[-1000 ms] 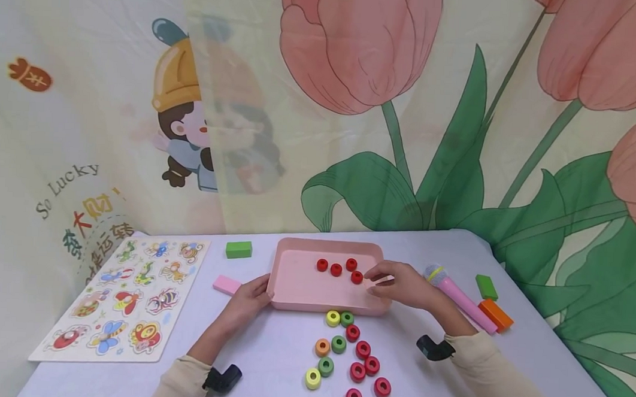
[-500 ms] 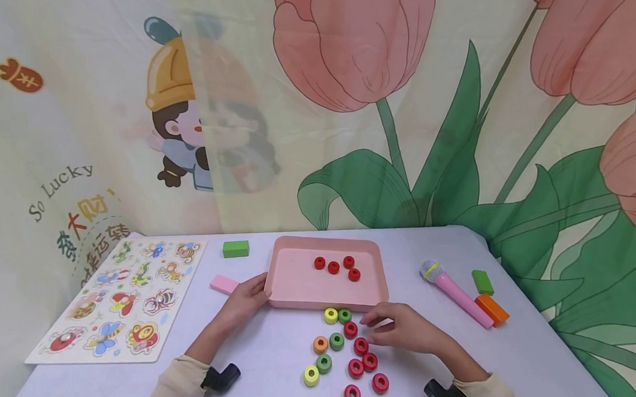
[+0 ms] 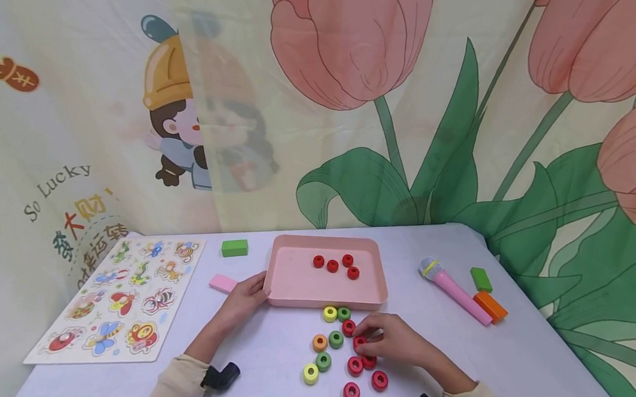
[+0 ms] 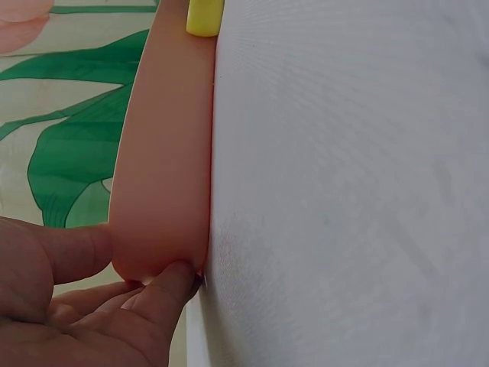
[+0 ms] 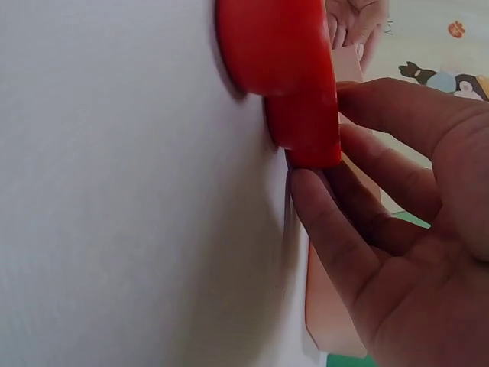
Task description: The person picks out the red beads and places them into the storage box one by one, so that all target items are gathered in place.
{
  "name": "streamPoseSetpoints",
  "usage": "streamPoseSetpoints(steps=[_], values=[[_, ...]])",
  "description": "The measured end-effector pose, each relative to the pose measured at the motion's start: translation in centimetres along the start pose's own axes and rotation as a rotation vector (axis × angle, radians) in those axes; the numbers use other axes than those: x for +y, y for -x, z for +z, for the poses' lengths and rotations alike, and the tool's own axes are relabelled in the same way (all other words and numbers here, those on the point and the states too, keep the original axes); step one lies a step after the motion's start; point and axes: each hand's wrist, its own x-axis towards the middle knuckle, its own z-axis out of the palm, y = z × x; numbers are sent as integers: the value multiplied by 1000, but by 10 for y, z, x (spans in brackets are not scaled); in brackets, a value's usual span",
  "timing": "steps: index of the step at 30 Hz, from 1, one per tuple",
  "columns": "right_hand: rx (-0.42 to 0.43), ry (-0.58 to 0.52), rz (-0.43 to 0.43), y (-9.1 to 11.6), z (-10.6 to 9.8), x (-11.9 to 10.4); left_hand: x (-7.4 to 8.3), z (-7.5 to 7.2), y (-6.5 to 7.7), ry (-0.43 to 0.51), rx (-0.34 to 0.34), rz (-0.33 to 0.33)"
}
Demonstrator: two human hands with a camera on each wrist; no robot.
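The pink tray lies on the table with several small red beads in it. My left hand grips its near left corner, thumb at the rim and fingers against the outside wall. In front of the tray is a loose group of ring-shaped beads. My right hand is among the red ones and pinches a red bead between thumb and fingers, low at the tabletop. Another red bead overlaps it in the right wrist view.
Yellow, green and orange beads lie left of the red ones. An insect puzzle board, a green block and a pink block are at left. A toy microphone, an orange block and another green block are at right.
My right hand has come back from over the tray toward the near beads and now pinches a red one. The left hand has stayed at the tray's corner.
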Motion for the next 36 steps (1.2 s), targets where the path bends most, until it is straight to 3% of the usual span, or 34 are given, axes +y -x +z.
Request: streamPoseSetpoints(steps=[7, 15, 23, 29, 36], values=[[-10, 11, -1, -3, -5, -3, 2, -1, -1, 2, -4, -2], [25, 56, -22, -9, -25, -13, 1, -2, -4, -8, 0, -4], [59, 113, -107, -31, -49, -22, 2, -3, -2, -7, 8, -24], [87, 142, -108, -47, -58, -24, 1, -2, 0, -5, 6, -30], [105, 155, -95, -70, -62, -22, -2, -1, -1, 5, -4, 8]])
